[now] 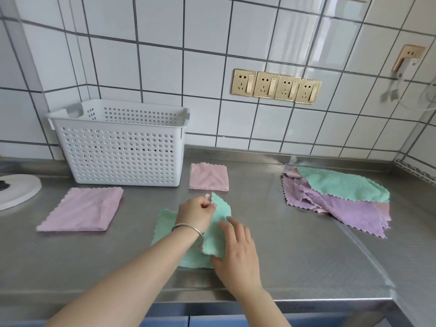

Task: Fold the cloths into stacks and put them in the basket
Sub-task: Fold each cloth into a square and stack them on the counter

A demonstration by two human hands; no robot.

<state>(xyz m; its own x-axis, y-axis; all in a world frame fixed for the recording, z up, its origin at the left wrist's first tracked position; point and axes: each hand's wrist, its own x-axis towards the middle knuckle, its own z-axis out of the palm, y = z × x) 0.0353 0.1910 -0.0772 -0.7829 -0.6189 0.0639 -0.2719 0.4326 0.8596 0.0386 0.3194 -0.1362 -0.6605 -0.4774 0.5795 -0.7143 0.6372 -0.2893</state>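
A mint green cloth (218,234) lies partly folded in the middle of the steel counter. My left hand (197,212) pinches its raised far corner, and my right hand (237,253) holds its near edge between thumb and fingers. A small folded pink cloth (209,176) lies just behind it. A larger folded pink-lilac cloth (82,210) lies to the left. The white perforated basket (118,149) stands at the back left against the wall. An unfolded pile of green, purple and pink cloths (337,199) sits at the right.
A round white object (16,191) sits at the counter's left edge. A row of gold wall sockets (274,87) is above the counter, and a plug with a white cable (401,69) hangs at the far right. The counter's front edge (212,296) runs below my hands.
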